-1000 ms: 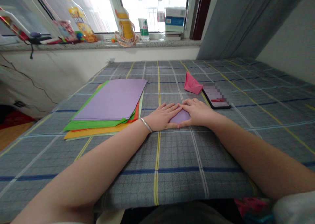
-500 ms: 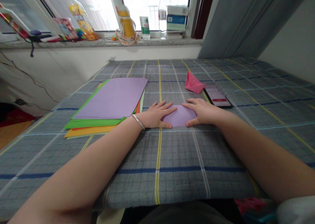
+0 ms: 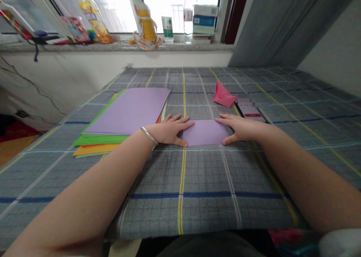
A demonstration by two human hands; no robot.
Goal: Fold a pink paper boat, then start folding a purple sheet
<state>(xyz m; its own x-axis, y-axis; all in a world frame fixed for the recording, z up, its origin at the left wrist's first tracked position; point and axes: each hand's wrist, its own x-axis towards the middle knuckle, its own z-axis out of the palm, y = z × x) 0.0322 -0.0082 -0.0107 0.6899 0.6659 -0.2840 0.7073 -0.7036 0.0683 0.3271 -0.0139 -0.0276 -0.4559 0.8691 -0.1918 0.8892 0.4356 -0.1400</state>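
Observation:
A folded lilac paper (image 3: 204, 132) lies flat on the checked grey cloth (image 3: 203, 174) in front of me. My left hand (image 3: 168, 129), with a silver bangle at the wrist, presses flat on its left end, fingers spread. On the paper's right end my right hand (image 3: 240, 127) lies flat too, fingers stretched out. Neither hand grips anything.
A stack of coloured sheets (image 3: 124, 117), lilac on top over green, orange and yellow, lies to the left. A pink folded paper boat (image 3: 222, 95) and a phone (image 3: 249, 111) sit beyond my right hand. Bottles and boxes (image 3: 169, 20) stand on the window sill.
My hands have slid apart from the middle of the lilac paper to its two ends, uncovering its flat surface.

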